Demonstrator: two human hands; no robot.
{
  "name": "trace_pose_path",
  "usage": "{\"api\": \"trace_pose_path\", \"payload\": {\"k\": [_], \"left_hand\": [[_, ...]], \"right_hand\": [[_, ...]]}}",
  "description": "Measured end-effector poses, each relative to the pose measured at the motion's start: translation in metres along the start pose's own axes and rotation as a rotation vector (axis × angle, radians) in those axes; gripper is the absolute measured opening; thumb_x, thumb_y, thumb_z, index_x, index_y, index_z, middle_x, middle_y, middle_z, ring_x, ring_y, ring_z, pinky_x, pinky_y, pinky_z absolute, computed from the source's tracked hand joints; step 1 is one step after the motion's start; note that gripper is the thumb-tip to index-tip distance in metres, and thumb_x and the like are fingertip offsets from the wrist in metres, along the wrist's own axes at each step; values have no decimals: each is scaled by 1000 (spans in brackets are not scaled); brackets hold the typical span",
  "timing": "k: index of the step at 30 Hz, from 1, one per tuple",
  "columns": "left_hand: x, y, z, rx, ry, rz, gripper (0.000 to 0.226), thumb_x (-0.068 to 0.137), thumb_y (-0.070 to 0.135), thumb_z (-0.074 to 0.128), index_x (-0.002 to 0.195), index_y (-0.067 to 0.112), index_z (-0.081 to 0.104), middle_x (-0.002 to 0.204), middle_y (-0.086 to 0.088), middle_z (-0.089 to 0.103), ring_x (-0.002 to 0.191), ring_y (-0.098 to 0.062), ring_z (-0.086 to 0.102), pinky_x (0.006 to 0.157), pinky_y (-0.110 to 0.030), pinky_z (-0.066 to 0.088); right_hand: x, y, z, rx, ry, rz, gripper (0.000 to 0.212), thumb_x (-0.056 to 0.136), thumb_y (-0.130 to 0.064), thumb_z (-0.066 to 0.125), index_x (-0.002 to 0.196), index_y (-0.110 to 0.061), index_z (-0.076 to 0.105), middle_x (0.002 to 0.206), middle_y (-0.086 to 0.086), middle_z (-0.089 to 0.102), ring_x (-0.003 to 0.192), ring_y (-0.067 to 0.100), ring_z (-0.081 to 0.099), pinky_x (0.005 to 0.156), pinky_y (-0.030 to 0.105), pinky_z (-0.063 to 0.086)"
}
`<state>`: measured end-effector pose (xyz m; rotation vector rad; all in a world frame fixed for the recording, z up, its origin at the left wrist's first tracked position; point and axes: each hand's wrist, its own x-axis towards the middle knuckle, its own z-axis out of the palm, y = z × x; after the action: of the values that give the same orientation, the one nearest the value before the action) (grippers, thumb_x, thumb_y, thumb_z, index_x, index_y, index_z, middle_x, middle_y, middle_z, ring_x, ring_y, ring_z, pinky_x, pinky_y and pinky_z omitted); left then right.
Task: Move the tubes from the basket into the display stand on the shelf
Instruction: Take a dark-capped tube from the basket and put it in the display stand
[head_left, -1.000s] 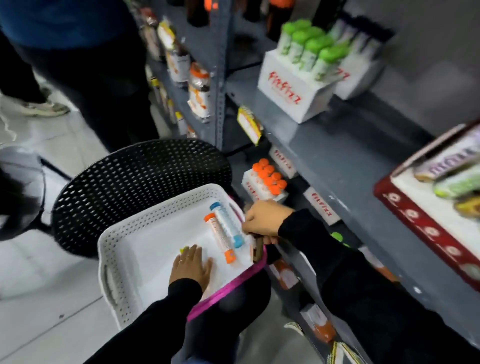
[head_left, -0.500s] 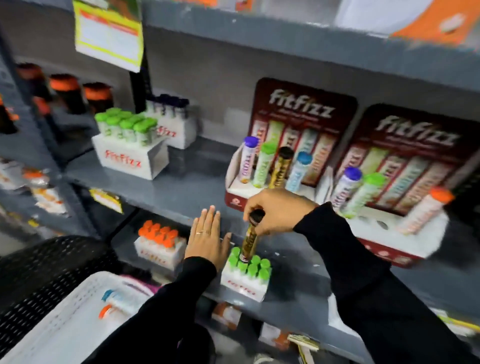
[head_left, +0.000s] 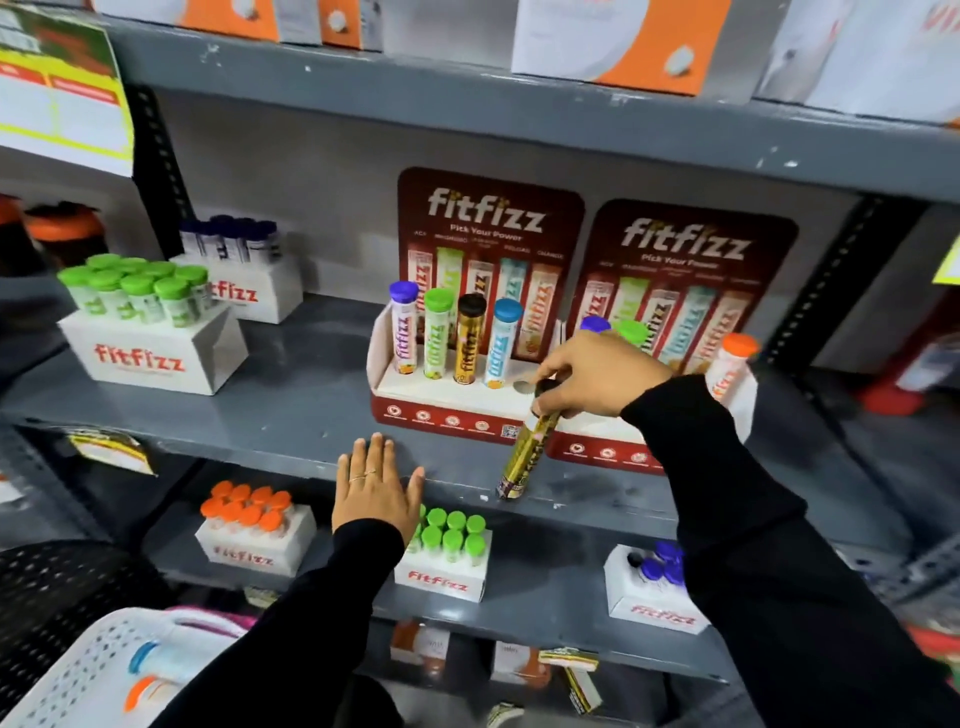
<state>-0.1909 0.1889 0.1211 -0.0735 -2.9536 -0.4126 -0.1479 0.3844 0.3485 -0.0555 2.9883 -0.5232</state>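
Risen since half a second ago: right hand (head_left: 597, 376) with gold tube (head_left: 524, 452), now up in front of the left display stand (head_left: 441, 402) rather than down over the green-capped box on the lower shelf. Head view, the only one.

Fingers of that right hand clamped on the black cap end of the gold tube; tube tilted, its base hanging toward 7 o'clock over the front edge of the grey shelf (head_left: 291, 410). Cap end just beside the empty round hole (head_left: 521, 386) at the right end of the left stand's row. Already upright in that row, left to right: purple-capped tube (head_left: 404, 332), green-capped tube (head_left: 437, 332), black-capped gold tube (head_left: 470, 338), blue-capped tube (head_left: 501, 340).

Left hand (head_left: 375, 488) flat and empty at 7 o'clock from the stand, fingers spread apart, fingertips against the shelf's front edge.

Second display stand (head_left: 737, 400) touching the first at 3 o'clock, partly hidden behind the right hand and sleeve, with an orange-capped tube (head_left: 730, 364) leaning at its right end.

White basket (head_left: 78, 675) at the 7 o'clock corner of the view, holding a blue-capped tube (head_left: 156, 657) and an orange-capped one (head_left: 143, 696), both lying down and partly covered by the left sleeve.
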Motion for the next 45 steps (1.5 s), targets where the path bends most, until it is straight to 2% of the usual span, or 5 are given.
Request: {"api": "trace_pose_path", "payload": {"k": [13, 30, 38, 41, 45], "left_hand": [[1, 3, -3, 39, -3, 4, 63, 95, 47, 23, 144, 7, 16, 155, -9, 13, 143, -24, 4, 116, -39, -3], [2, 2, 8, 10, 43, -8, 93, 73, 59, -7, 142, 4, 25, 152, -12, 23, 142, -26, 12, 116, -40, -1], [1, 5, 0, 43, 0, -16, 69, 91, 52, 11, 144, 7, 16, 155, -9, 14, 143, -24, 4, 117, -40, -3], [2, 3, -3, 40, 20, 8, 75, 88, 54, 8, 142, 4, 23, 153, -12, 21, 143, -26, 11, 117, -42, 1], [5, -2, -2, 5, 7, 52, 80, 81, 55, 14, 134, 1, 40, 145, -16, 39, 136, -31, 29, 114, -45, 16]], "right_hand": [[0, 84, -32, -51, 561, 405, 31, 86, -29, 67, 99, -1, 70, 102, 21, 69, 96, 37, 64, 84, 39, 55], [21, 110, -22, 88, 476, 408, 24, 92, -19, 59, 104, -3, 72, 108, 17, 72, 104, 32, 63, 90, 38, 53], [26, 107, -16, 44, 400, 442, 40, 96, -18, 53, 135, -7, 50, 131, 22, 58, 116, 37, 57, 99, 43, 50], [21, 87, -4, -113, 595, 440, 59, 92, -3, 49, 146, -15, 28, 137, 27, 43, 114, 45, 54, 92, 51, 52], [23, 18, 30, -227, 696, 170, 59, 89, 0, 46, 144, -17, 33, 127, 21, 48, 106, 40, 56, 70, 42, 48]]}}
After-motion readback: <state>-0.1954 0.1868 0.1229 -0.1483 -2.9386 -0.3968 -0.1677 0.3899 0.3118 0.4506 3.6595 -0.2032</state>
